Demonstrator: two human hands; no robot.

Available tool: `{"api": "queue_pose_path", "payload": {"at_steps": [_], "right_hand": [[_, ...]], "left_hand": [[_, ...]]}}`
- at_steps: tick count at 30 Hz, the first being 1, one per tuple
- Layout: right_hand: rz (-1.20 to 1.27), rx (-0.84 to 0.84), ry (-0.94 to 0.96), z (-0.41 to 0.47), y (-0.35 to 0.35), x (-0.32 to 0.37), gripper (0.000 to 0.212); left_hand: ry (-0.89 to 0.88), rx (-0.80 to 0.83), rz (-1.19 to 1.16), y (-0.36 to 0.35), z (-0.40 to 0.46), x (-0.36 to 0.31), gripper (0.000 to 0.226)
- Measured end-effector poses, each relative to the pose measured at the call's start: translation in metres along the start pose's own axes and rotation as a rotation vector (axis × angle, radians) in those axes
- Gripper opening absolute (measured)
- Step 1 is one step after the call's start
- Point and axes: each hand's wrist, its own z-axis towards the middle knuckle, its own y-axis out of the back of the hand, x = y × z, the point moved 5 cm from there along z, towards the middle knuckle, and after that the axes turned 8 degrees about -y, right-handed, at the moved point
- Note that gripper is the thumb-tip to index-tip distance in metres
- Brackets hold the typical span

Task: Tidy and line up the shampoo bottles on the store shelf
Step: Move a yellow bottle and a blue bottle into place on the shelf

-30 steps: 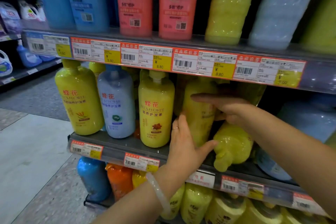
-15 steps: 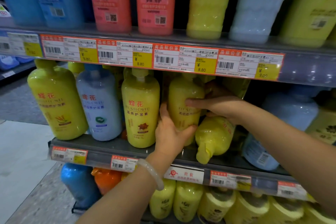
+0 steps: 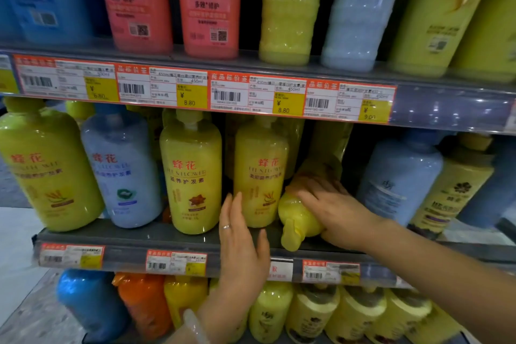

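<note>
Since half a second back: left hand has let go of the upright yellow bottle and dropped to the shelf edge; right hand has slid from that bottle down onto the toppled yellow bottle.

Middle shelf: 4 bottles stand along the front edge — 3 yellow, 1 pale blue bottle second from left. Price strip above, more stock above and below.

Toppled bottle lies just right of the upright one, cap end hanging over the shelf lip.

Right hand lies over its body, fingers curved round it. Left hand released, fingers straight, tips near the upright bottle's base; contact unclear.

Risk, as I read it: overhanging cap means a loose grip could let the bottle roll off the lip. Righting it in the tight gap could knock its upright neighbour.
</note>
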Motion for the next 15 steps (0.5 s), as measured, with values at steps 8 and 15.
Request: {"api": "queue_pose_path", "payload": {"at_steps": [8,15], "right_hand": [[0.141,-0.106,-0.082,-0.008,0.012,-0.002,0.088],[0.922,-0.307,-0.337,-0.019,0.070,-0.029,0.089]], "left_hand": [[-0.034,0.098,-0.044,-0.010,-0.010,0.006,0.079],[-0.216,0.061,-0.072,-0.013,-0.007,-0.020,0.084]]}}
